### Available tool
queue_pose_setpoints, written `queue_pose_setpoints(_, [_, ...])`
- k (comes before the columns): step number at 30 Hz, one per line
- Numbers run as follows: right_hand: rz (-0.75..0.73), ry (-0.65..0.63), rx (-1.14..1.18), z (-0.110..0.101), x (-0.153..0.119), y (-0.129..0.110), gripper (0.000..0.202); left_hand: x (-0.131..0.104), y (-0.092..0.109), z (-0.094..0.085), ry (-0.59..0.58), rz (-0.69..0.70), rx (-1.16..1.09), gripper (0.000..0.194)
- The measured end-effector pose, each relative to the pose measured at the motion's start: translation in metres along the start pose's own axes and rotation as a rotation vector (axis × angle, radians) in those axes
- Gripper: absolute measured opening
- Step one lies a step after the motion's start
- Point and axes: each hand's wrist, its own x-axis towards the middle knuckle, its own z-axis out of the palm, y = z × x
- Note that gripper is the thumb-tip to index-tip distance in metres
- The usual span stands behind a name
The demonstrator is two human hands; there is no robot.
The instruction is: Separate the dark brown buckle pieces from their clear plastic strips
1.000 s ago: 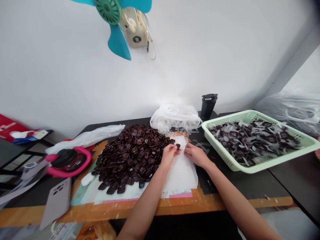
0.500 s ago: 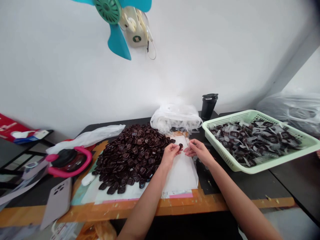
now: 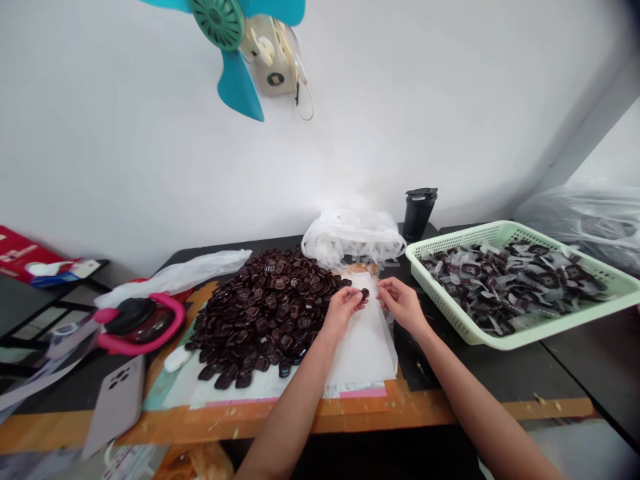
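Observation:
My left hand (image 3: 344, 309) pinches a small dark brown, rounded-square plastic piece (image 3: 365, 293) between thumb and fingers, above a white paper sheet (image 3: 367, 347). Just right of that piece, the fingertips of my right hand (image 3: 401, 303) are pressed together; what they hold, if anything, is too small to make out. To the left lies a large heap of similar glossy brown pieces (image 3: 267, 313). Behind my hands sits a white plastic bag (image 3: 353, 233) with translucent white bits at its mouth.
At the right stands a pale green basket (image 3: 465, 327) of brown pieces with translucent strips. A black tumbler (image 3: 419, 215) stands behind. On the left are a pink-handled jug (image 3: 140, 325), a phone (image 3: 115, 403) and a white rounded object (image 3: 177, 359). A blue-bladed fan (image 3: 240, 87) hangs above.
My right hand's fingertips have drawn together into a pinch beside the brown piece. My left hand keeps its hold on the piece, and the view has shifted very slightly.

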Motion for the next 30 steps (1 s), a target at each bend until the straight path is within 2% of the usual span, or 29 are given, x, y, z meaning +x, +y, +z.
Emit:
queue_pose_setpoints(5, [-0.282,0.018,-0.405,-0.0002,-0.0034,0.0011,0.018,-0.0003,0.0005,0.0003,-0.004,-0.023,-0.046,0.035])
queue_pose_setpoints(8, [-0.348,-0.009,-0.557,-0.0022,-0.0038,-0.0003,0.020,-0.0010,0.0014,0.0010,-0.003,-0.031,-0.045,0.033])
queue_pose_setpoints(16, [-0.368,-0.066,-0.589,-0.0022,-0.0054,-0.0015,0.028,0.0000,0.0001,0.0007,0.067,0.006,-0.008,0.032])
queue_pose_setpoints(21, [-0.355,-0.078,-0.696,-0.0014,-0.0056,0.0002,0.029,-0.0006,-0.0001,0.0007,0.057,0.033,0.055,0.031])
queue_pose_setpoints(30, [-0.308,-0.060,-0.722,-0.0011,-0.0043,0.0043,0.026,-0.0022,0.0006,0.0035,0.031,0.099,0.161,0.029])
